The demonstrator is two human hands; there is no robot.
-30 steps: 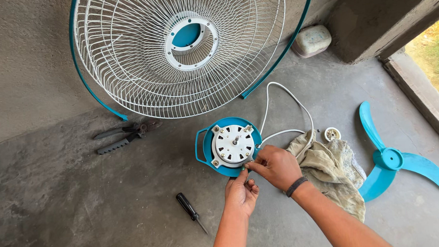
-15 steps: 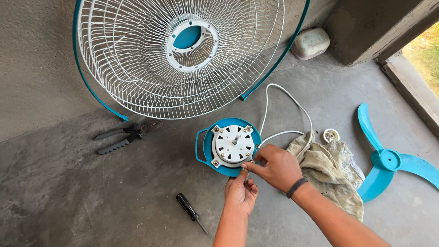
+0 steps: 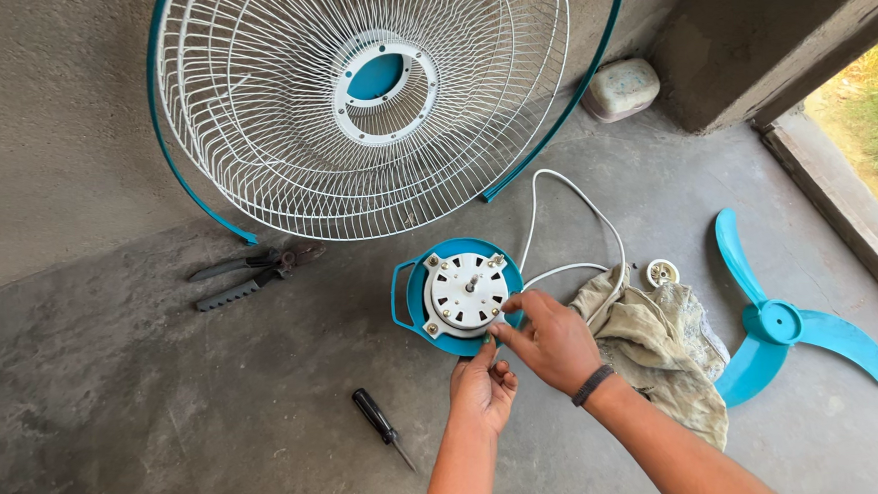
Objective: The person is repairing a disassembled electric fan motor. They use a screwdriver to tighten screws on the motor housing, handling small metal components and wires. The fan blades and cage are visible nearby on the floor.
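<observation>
**Hands at the fan motor**

Both hands have stayed at the near edge of the fan motor since a moment ago; only the view has shifted a tiny bit, and nothing on the floor has moved.

From the head camera, the fan motor (image 3: 467,294) is white and round, with a small shaft sticking up. It sits in a teal housing (image 3: 414,303) on the grey concrete floor (image 3: 118,424). The left hand (image 3: 482,383) reaches up from below, and its fingertips pinch something small at the motor's near rim. I cannot tell what the small thing is. The right hand (image 3: 554,339) comes in from the right, with its fingers curled and its fingertips touching the same spot. A dark band is on that wrist.

A white cord (image 3: 568,185) loops away from the motor. A dirty cloth (image 3: 665,350) lies just beside the right hand. A teal fan blade (image 3: 778,321) lies further right. A black screwdriver (image 3: 380,420) lies near the left arm. Pliers (image 3: 250,275) lie to the left, near the big white wire fan guard (image 3: 283,135) leaning on the wall.
</observation>
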